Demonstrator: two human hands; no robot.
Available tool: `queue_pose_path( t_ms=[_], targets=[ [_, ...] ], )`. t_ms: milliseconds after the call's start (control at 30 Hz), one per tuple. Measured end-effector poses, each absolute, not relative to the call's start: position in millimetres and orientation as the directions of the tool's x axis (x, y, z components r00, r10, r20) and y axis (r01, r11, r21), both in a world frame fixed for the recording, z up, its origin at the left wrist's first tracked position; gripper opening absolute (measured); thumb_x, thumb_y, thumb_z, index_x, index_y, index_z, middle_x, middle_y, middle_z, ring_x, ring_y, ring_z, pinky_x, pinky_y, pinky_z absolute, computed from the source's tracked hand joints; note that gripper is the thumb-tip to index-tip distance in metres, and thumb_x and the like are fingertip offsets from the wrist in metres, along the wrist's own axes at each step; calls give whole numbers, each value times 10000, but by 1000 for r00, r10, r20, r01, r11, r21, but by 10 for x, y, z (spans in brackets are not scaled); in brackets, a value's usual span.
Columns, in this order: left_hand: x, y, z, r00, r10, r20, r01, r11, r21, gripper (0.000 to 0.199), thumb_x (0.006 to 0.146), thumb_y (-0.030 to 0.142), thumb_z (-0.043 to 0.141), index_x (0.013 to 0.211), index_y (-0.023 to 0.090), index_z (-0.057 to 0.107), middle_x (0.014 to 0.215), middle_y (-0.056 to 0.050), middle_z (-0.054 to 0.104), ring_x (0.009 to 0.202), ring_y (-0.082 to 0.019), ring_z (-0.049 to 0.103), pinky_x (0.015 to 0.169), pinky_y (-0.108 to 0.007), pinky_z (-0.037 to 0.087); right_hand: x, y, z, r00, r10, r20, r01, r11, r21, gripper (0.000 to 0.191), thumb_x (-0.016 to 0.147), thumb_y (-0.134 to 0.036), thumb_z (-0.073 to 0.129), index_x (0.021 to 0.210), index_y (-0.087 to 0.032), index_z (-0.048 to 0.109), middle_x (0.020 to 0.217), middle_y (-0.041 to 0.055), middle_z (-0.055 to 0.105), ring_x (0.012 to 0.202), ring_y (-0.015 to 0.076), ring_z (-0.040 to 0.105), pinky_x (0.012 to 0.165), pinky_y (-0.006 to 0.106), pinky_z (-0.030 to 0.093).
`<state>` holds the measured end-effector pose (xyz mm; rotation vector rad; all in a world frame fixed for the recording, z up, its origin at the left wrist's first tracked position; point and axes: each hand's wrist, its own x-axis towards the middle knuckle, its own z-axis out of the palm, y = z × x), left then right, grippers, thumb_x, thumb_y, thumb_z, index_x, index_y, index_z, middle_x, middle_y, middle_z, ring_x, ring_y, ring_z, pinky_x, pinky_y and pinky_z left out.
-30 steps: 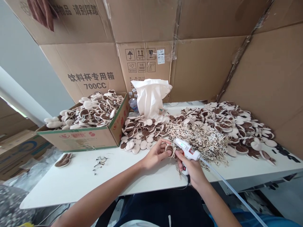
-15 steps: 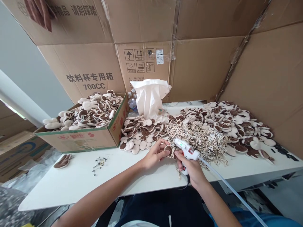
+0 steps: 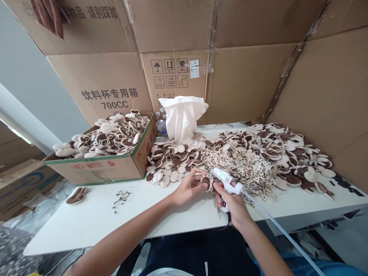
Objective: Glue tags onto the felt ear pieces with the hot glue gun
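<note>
Between the thumb and fingers of my left hand (image 3: 189,188) is a small brown and cream plush piece (image 3: 205,182), with a cream cord loop (image 3: 211,185) lying at its right side. My right hand (image 3: 234,203) is wrapped round a white hot glue gun (image 3: 227,180), its nozzle pointing up and left. A long glue stick (image 3: 276,220) runs out of its back end. My right thumb and forefinger also reach to the cord and the plush piece's edge. Right behind both hands lies a heap of cord loops (image 3: 247,168) with small metal parts.
At the left stands a cardboard box (image 3: 94,170) full of plush pieces with loops. Plush piles (image 3: 287,153) spread along the back and right of the white table (image 3: 115,234). A lone plush piece (image 3: 76,195) and metal bits (image 3: 122,197) lie left. Behind is a white plastic bag (image 3: 182,119).
The plush piece in my left hand has turned slightly and the cord loop at it shows more clearly. Both hands stay almost in place.
</note>
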<state>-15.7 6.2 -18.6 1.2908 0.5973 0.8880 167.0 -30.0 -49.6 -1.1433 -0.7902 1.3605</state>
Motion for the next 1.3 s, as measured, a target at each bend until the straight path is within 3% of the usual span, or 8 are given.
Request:
queue_pose_path(
  t_ms=[400,667,867,1300],
  targets=[
    [-163,47,-141,599,793,109,-149,-23,989,480,890,436,800,1175,210,487,794,25,570,669,-106,496,643,-242,362,1661,-294,-498,96,981,-167,-315,-129,-940,492,677,-607,901,836,-208,662,457,-51,539,398,108,446,412,232,373],
    [-169,57,-205,614,785,76,-151,23,988,483,903,434,786,1214,218,486,868,0,594,724,-128,546,679,-262,413,1676,-308,-485,72,984,-163,-328,-131,-936,453,708,-573,901,835,-210,661,475,-49,544,420,103,458,425,220,392],
    [-147,44,-183,595,797,101,-194,20,981,455,876,446,811,1155,194,555,802,8,593,747,-147,571,744,-287,435,1672,-298,-497,71,981,-179,-333,-146,-932,459,712,-566,904,839,-208,645,463,-52,549,407,98,456,428,218,380],
    [-153,61,-191,581,811,64,-194,62,979,439,871,420,822,1146,187,573,832,-7,633,752,-138,572,725,-265,429,1674,-301,-500,76,983,-170,-324,-137,-936,482,701,-585,902,855,-208,643,468,-57,543,412,95,448,428,212,386]
  ],
)
